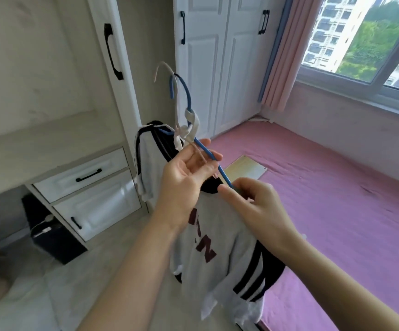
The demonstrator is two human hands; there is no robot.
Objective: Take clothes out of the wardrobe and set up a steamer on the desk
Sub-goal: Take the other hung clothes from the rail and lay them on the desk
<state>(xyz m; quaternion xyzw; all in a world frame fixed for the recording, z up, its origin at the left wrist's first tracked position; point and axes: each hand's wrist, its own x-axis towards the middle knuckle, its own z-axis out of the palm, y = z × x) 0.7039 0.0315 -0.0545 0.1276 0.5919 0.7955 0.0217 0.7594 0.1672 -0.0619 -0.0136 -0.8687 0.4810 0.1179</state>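
While I hold both hangers up in front of wardrobe (208, 68), clothes count as out: left hand (184, 177) pinches blue hanger (208, 151), right hand (258, 206) grips grey sweatshirt (217, 247) at collar. Steamer not visible; worktop (50, 149) setup still ahead.

1. The white drawer unit (84, 185) is closing off the low left side, with a black box (50, 237) sitting on the floor just beside it.
2. The shut wardrobe doors (220, 68) are walling in the far side behind the two hanger hooks (181, 91).
3. The grey sweatshirt (220, 249) is hanging in the middle, blocking a straight reach down.
4. The pink bed (337, 199) is lying open to the right, offering free room above it.
5. The pink curtain (287, 56) is hanging at the far right corner.
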